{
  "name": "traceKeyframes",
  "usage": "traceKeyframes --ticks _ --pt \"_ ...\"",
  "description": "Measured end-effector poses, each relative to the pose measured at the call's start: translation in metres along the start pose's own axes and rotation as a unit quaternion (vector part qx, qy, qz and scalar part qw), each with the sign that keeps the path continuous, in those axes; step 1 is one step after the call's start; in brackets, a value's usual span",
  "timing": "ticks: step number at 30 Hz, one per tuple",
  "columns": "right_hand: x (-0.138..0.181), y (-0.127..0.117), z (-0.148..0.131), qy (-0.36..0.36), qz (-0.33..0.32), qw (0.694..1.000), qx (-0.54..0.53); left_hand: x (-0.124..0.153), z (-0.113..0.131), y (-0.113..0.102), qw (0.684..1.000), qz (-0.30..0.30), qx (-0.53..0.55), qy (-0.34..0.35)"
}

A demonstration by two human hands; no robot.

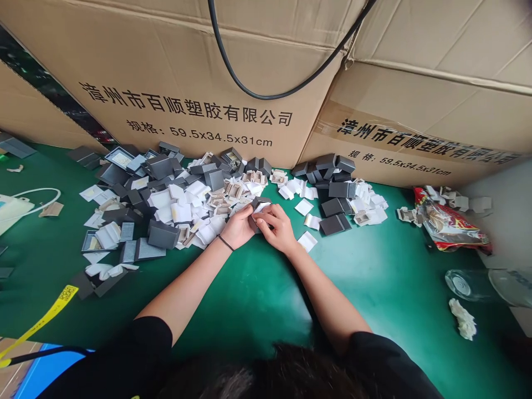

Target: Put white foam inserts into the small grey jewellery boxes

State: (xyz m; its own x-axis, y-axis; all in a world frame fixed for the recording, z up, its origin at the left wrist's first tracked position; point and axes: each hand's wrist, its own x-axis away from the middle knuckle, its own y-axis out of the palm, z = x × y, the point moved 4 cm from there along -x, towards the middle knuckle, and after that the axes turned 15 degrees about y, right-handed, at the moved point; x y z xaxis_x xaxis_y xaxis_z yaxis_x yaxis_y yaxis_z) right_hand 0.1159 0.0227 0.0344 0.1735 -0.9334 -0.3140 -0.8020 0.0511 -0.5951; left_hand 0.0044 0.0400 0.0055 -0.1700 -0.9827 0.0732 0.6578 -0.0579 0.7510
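Observation:
Both my hands meet at the middle of a green table (pixel 249 288). My left hand (pixel 238 226) and my right hand (pixel 277 226) are closed together around a small dark grey box (pixel 258 206) with a white pad showing at its top. A black band circles my left wrist. Just beyond my fingers lies a heap of small grey boxes (pixel 160 166), white pads (pixel 174 199) and beige inserts (pixel 233 191).
Two big printed cardboard cartons (pixel 199 72) wall off the back. A second cluster of grey boxes (pixel 332 177) lies to the right. A red snack bag (pixel 449 224), a clear glass (pixel 465 284) and crumpled tissue (pixel 463 318) are at the right. A yellow strap (pixel 45 316) lies at the left.

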Motion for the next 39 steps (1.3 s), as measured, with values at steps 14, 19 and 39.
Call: traceKeyframes --ticks 14,19,39 --pt "0.002 0.005 -0.006 -0.028 -0.049 0.996 0.064 -0.004 0.0 -0.012 0.999 0.009 -0.029 0.015" --pt "-0.001 0.0 0.005 0.005 -0.002 1.0 -0.022 -0.006 0.001 -0.008 1.0 -0.008 -0.015 0.014" --pt "-0.002 0.001 0.014 0.078 0.026 0.992 0.093 -0.001 -0.002 -0.006 1.0 0.019 -0.023 0.0"
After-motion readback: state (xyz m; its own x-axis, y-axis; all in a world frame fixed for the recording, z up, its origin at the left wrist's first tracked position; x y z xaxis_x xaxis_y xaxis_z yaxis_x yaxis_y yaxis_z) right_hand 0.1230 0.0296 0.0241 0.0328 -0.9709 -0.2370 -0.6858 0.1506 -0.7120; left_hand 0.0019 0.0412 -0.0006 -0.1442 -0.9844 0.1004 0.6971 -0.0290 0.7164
